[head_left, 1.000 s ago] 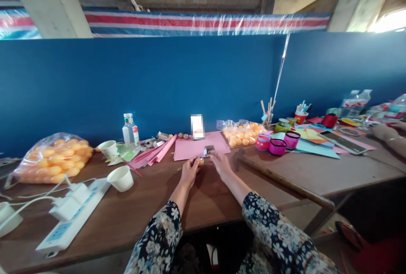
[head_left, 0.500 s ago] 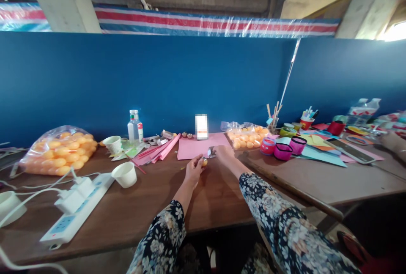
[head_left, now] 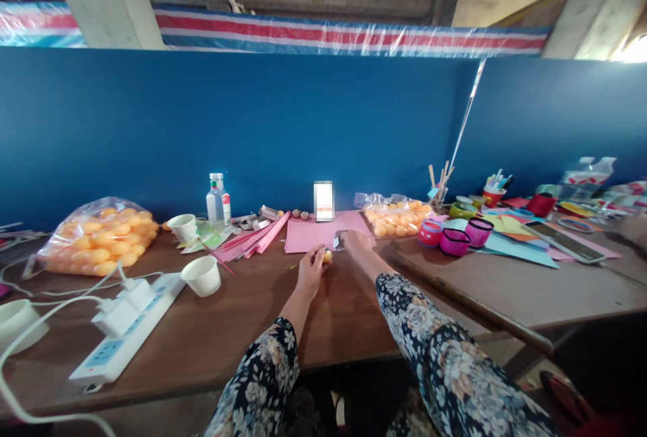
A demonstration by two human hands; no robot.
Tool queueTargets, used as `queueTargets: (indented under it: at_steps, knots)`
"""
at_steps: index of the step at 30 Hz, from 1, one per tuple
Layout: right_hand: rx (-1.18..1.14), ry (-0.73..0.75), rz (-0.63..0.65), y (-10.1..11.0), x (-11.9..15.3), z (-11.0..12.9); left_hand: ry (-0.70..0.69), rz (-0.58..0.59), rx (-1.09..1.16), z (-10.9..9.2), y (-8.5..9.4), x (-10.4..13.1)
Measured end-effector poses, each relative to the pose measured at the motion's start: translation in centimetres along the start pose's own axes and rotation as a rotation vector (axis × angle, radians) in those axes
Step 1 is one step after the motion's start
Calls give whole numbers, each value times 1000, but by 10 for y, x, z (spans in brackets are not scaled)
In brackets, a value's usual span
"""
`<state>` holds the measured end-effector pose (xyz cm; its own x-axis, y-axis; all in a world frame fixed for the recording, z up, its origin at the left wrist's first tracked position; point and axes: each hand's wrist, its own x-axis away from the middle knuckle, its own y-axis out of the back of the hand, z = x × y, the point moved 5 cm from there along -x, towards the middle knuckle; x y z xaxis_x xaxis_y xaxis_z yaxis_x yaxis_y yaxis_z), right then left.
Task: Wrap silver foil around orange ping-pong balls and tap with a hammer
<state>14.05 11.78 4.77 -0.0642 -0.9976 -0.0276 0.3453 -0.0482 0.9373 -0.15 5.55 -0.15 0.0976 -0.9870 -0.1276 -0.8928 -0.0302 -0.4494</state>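
Note:
My left hand (head_left: 311,268) is closed, pinching a small shiny gold ball (head_left: 327,257) between thumb and fingertips just above the brown table (head_left: 348,329). To its right, my right hand (head_left: 355,243) is curled around a small greyish, shiny piece (head_left: 338,242) that is too small to name. That hand is over the near right edge of a pink paper stack (head_left: 308,238). Two more small metallic balls (head_left: 300,214) lie behind the paper, near an upright white object (head_left: 324,199) that is blurred out.
Bags of orange balls (head_left: 108,241) (head_left: 397,218) flank the paper. On the left are a paper cup (head_left: 201,276), a power strip (head_left: 126,332) with cables, and bottles (head_left: 218,201). Pink strips (head_left: 257,238), magenta pouches (head_left: 455,241) and a phone (head_left: 563,241) lie around. Another person's hand (head_left: 631,224) shows far right.
The view has shifted slightly. My left hand has turned the gold ball a little upward, and my right hand has moved slightly away from it to the right.

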Motion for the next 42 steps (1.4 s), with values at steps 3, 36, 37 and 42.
queueTargets:
  at_steps: [3,36,37,42]
  knots:
    - [8,4,-15,1,3,0,-1,4,0,-1,0,0]
    - [4,196,-185,1,15,3,23,-10,-37,-2,0,1]
    - [-16,200,-197,2,16,3,22,-8,-36,-2,0,1]
    - [-173,203,-269,10,23,1,40,-8,-20,-3,-1,2]
